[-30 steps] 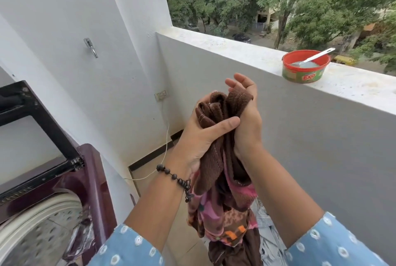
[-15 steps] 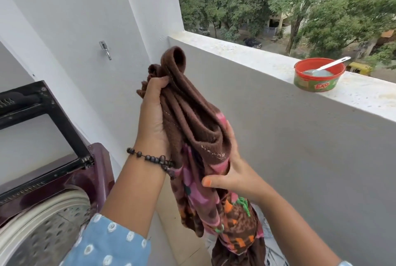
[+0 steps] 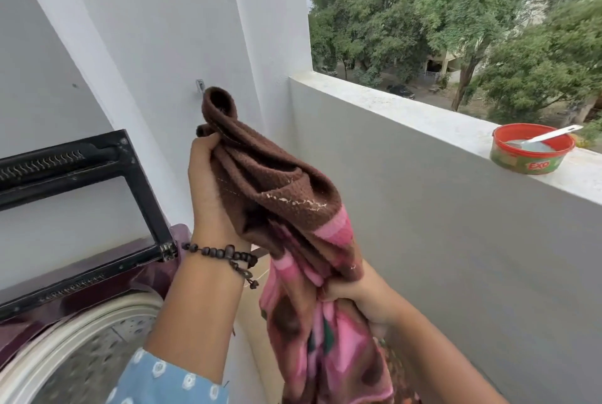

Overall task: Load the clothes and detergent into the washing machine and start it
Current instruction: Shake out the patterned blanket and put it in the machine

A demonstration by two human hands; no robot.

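A brown towel (image 3: 273, 182) with a pink patterned lower part hangs bunched in front of me. My left hand (image 3: 208, 188) grips its brown upper end, held high near the wall. Lower down, my right hand (image 3: 355, 293) grips the pink section, most of its fingers hidden in the cloth. The maroon top-loading washing machine (image 3: 97, 276) stands at lower left with its black-framed lid (image 3: 140, 172) raised and the steel drum (image 3: 84, 358) open. A red tub of detergent (image 3: 531, 153) with a white spoon in it sits on the balcony ledge at right.
A grey parapet wall (image 3: 439, 224) with a pale ledge runs along the right. White walls stand behind the machine, with a metal hook (image 3: 199, 86) above the towel. The tiled floor shows between wall and machine. Trees lie beyond the balcony.
My left hand has carried the towel's top end leftward toward the machine. My right hand has slid lower on the cloth. The view has turned left, bringing more of the drum into sight.
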